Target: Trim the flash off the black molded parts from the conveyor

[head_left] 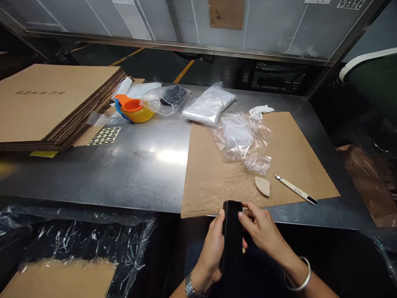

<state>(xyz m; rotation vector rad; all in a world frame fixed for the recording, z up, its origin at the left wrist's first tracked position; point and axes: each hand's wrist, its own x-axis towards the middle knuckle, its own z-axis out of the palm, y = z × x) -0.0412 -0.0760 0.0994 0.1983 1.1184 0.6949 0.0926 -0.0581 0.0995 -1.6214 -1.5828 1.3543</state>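
Note:
A long black box-shaped piece [232,238] is held upright-tilted just off the table's front edge. My left hand [214,248] wraps around its left side, thumb along the edge. At its upper right side my right hand [259,225] pinches the edge between thumb and fingers; whether something small sits in that pinch is hidden. Beyond my hands, a beige wedge-shaped block [262,186] rests on a cardboard sheet [211,178]. A craft knife [295,189] marked A26 lies to its right. Behind them is a crumpled clear plastic bag [242,138] with something white in it.
A stack of flat cardboard [56,103] occupies the metal table's [142,174] left. Nearby are a sticker sheet [105,135], an orange and yellow cup [135,108], a bag with black contents [173,96], clear bags [211,103] and a white glove [261,111]. A plastic-lined box [77,236] stands lower left.

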